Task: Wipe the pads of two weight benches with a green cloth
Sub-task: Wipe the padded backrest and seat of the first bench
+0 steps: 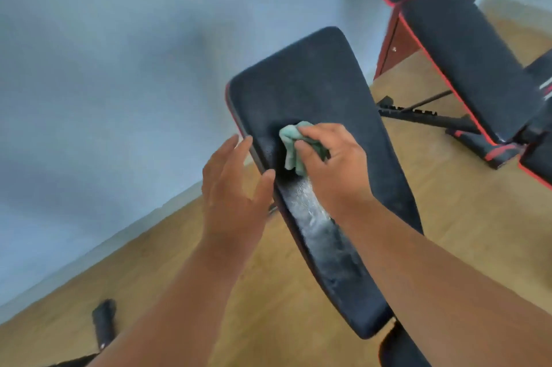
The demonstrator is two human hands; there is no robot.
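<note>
Taking the near bench pad (322, 92) as the landmark & going L to R: far L of it, low on the floor, a short black tube-like part (104, 322) is lying, can't tell what it belongs to. The left hand (233, 184) is sitting at the pad's L edge, fingers spread and loose, grasping nothing, thumb tip touching or just over the edge. On the pad itself, approx mid-length, the right hand (331, 157) is clenching the bunched green cloth (294, 145) and pressing it onto the black surface. Just below the cloth a pale wet or dusty streak (316, 217) is running down the pad. Well to the R, the second bench (466, 62) is standing apart, its pad tilted, red trim along the edges. Risks, as I judge it: the cloth is wadded small, so it's likely covering only a narrow strip per pass and leaving the pad's far end & R side unwiped; the streak may be smearing rather than lifting if the cloth is loaded; pushing hard with the L hand not gripping could be rocking the pad. Surface is looking textured & grippy, so the cloth may drag. Room: light wood floor (418, 205), plain grey-blue wall (119, 68) behind; frame is blurry.
</note>
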